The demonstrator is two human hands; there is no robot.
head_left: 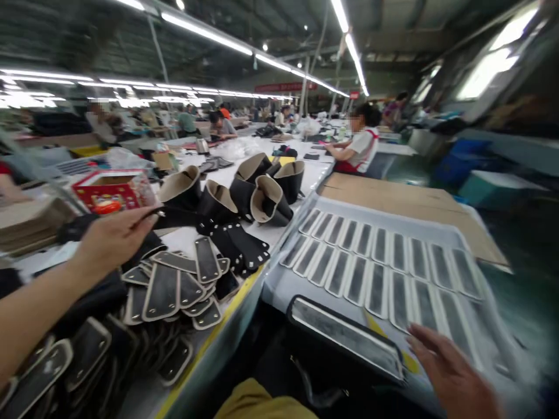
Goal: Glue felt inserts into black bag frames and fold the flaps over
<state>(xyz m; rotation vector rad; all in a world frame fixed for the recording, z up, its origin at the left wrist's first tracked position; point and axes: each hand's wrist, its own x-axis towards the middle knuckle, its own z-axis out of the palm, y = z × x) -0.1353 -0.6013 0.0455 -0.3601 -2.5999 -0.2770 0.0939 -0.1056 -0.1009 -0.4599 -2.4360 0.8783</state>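
Note:
My left hand (111, 238) is raised over the left table, thumb and fingers pinched on the end of a black strap (177, 217); where the strap ends is hard to make out. Beneath it lie heaped black leather pieces (161, 294) with pale edges and metal studs. My right hand (454, 372), slightly blurred, has its fingers stretched out beside the near right part of a pale tray (502, 349). Two rows of dark strips with whitish borders (379, 294) lie in that tray. A black item with a pale-framed grey panel (347, 334) rests against the tray's near edge, apart from both hands.
Curved black leather pieces with beige linings (266, 201) stand behind the heap. A red patterned box (116, 189) sits at the left. Brown cardboard (397, 201) lies beyond the tray. Across the tables, a co-worker (358, 142) sits working. A yellow edge (236, 305) borders the left table.

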